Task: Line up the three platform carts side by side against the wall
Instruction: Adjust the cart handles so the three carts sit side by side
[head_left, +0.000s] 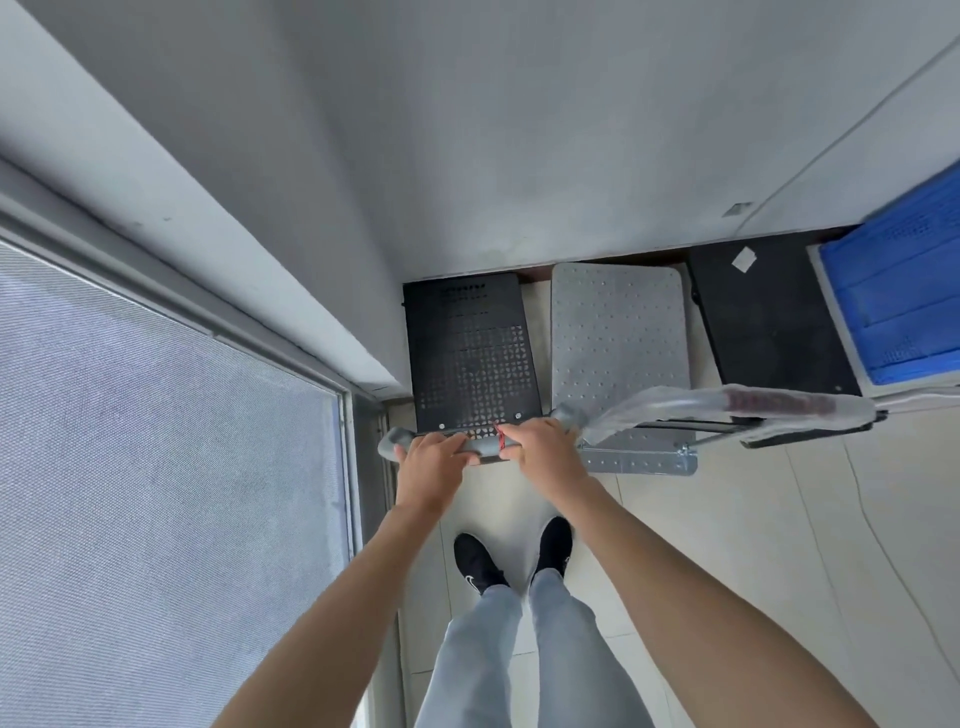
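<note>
Our left grip (431, 462) and right grip (540, 449) clamp the grey handle (485, 446) of the black perforated cart (470, 358), leftmost against the wall (493, 156).

Three platform carts — black perforated cart (470, 358); grey cart (618, 332); plain black cart (769, 322); one blue crate (904, 306); two shoes.

Soft, even daylight fills the scene, coming from the large mesh-screened window (156, 441) on the left. The pale grey wall (467, 130) is evenly lit, without glare. Shadows are faint; the darkest is a narrow band where the wall meets the cream tiled floor (753, 519). Wide-angle distortion bows the window frame and wall edges towards the borders. The clear plastic-wrapped cart handle (727, 408) looks slightly smeared; the centre is sharp.
</note>
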